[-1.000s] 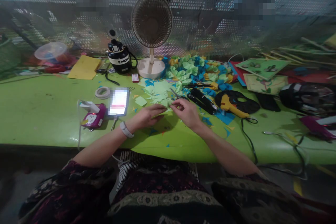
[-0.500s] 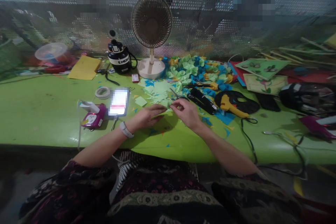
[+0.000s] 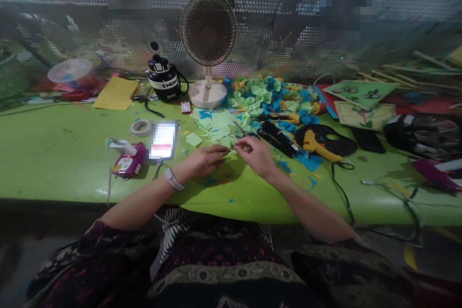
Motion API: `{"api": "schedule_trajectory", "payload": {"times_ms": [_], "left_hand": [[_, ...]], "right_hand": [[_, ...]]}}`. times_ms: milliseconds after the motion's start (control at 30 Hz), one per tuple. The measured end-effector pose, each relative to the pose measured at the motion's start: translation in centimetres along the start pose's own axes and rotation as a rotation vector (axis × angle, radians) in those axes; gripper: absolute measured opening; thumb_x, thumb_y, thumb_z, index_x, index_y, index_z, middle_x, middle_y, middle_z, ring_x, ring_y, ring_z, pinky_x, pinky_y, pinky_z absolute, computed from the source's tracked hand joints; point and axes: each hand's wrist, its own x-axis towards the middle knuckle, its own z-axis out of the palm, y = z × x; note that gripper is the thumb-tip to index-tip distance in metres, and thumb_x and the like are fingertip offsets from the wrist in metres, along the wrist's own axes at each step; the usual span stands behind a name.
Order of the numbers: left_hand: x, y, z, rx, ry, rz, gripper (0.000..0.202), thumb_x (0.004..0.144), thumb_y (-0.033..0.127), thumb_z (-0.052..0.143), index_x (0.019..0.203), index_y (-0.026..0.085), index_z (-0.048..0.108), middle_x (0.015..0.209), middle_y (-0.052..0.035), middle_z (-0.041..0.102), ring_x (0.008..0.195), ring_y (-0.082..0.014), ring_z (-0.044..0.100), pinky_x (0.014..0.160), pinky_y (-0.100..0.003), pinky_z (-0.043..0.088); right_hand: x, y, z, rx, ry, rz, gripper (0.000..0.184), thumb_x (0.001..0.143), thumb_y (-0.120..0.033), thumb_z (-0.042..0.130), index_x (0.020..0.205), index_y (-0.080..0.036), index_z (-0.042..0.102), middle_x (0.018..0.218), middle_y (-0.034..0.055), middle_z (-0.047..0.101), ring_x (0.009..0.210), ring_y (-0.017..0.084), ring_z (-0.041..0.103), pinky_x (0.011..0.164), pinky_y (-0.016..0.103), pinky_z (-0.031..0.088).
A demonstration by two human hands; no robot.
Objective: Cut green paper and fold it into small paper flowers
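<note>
Between my two hands is a small piece of light green paper (image 3: pixel 231 145), partly covered by the fingertips. My left hand (image 3: pixel 202 161), with a pale watch on its wrist, is closed, its fingertips at the paper's left side. From the right, my right hand (image 3: pixel 255 155) pinches the same piece between thumb and finger. Just beyond them lie loose light green paper squares (image 3: pixel 218 125) and a pair of scissors (image 3: pixel 242 130), partly hidden by my right hand. Behind is a heap of crumpled green, blue and yellow paper pieces (image 3: pixel 258 94).
A lit phone (image 3: pixel 163 139), a tape roll (image 3: pixel 140 127) and a purple power bank (image 3: pixel 130 161) lie left. A fan (image 3: pixel 208 33) and black flask (image 3: pixel 164 82) stand behind. Right are a black stapler (image 3: pixel 277 139), yellow glue gun (image 3: pixel 319 147) and cables (image 3: pixel 341 192).
The fingers of my left hand have drawn slightly closer together, its thumb now less spread. My right hand stays nearly still at the paper.
</note>
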Motion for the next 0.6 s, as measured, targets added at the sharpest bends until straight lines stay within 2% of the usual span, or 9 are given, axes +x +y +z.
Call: {"api": "schedule_trajectory", "payload": {"times_ms": [367, 600], "left_hand": [[0.10, 0.13, -0.29, 0.044, -0.043, -0.001, 0.031, 0.096, 0.016, 0.052, 0.125, 0.015, 0.062, 0.125, -0.0137, 0.067, 0.109, -0.0211, 0.069, 0.092, -0.035, 0.060], [-0.09, -0.60, 0.02, 0.038, 0.043, 0.010, 0.029, 0.095, 0.019, 0.053, 0.122, 0.015, 0.063, 0.121, -0.0139, 0.068, 0.107, -0.0210, 0.069, 0.088, -0.034, 0.061]], "right_hand": [[0.11, 0.18, 0.20, 0.028, 0.010, -0.017, 0.018, 0.087, -0.037, 0.064, 0.089, -0.021, 0.069, 0.080, 0.0044, 0.073, 0.062, 0.016, 0.061, 0.061, 0.030, 0.048], [-0.01, -0.45, -0.23, 0.055, 0.045, -0.048, 0.020, 0.084, -0.037, 0.066, 0.095, -0.020, 0.066, 0.079, 0.0032, 0.069, 0.054, 0.013, 0.055, 0.057, 0.029, 0.048]]}}
